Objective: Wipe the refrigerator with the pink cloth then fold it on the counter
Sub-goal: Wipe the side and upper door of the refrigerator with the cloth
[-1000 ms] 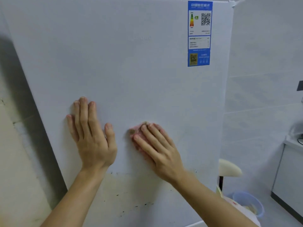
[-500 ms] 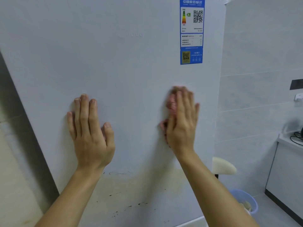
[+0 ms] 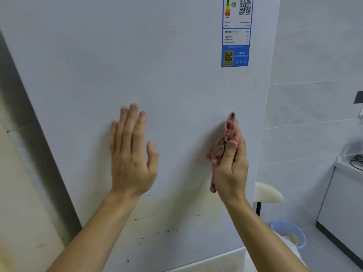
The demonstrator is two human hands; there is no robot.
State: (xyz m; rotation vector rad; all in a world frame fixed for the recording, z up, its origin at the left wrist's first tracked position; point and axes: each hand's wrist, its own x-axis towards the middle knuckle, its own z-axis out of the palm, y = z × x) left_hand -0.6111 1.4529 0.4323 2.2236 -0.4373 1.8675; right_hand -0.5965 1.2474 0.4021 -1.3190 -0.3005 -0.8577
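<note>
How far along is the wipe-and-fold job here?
Done: the upper fridge looks spotless. In hand: the right hand grips the bunched cloth by the fridge's right edge; the left hand rests flat on it. Left: dark specks low down, then folding.

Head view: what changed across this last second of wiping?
The right hand swept the pink cloth rightward across the refrigerator door, toward its right edge, and turned from flat-palmed to edge-on; its thumb now pinches the bunched cloth. The left hand stayed flat on the door.
</note>
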